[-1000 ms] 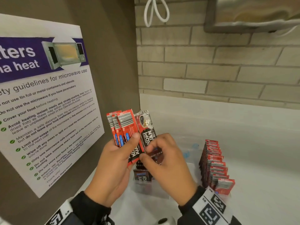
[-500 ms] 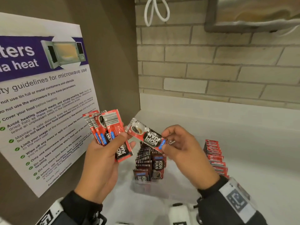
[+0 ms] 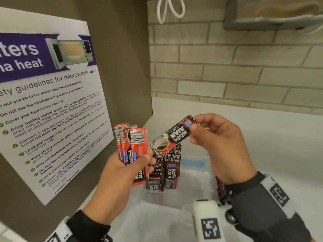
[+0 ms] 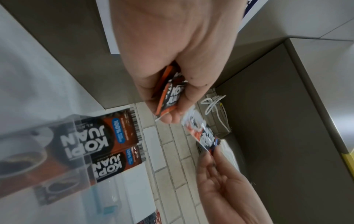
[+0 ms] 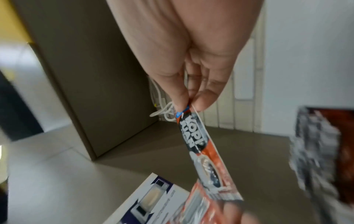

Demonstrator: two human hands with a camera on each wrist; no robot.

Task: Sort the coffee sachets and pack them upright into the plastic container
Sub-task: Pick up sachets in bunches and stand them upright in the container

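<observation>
Head view: right hand (image 3: 222, 145) pinches sachet (image 3: 172, 136) slanting down-left; left hand (image 3: 120, 175) grips fan (image 3: 131, 145).

free: plastic container (image 3: 201, 173) right part | blocked: upright sachets (image 3: 167, 168) left; poster wall (image 3: 52, 102)

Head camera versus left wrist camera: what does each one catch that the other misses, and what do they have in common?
Only the head view shows the fanned barcode tops of the bundle of sachets in the left hand, the readable microwave poster and both wristbands.

Only the left wrist view shows the bundle's lower end pinched between thumb and fingers, seen from underneath, and the sachets standing in the clear plastic container at close range.

Both show the right hand pinching the single sachet by one end, the brick wall and the white cable.
</observation>
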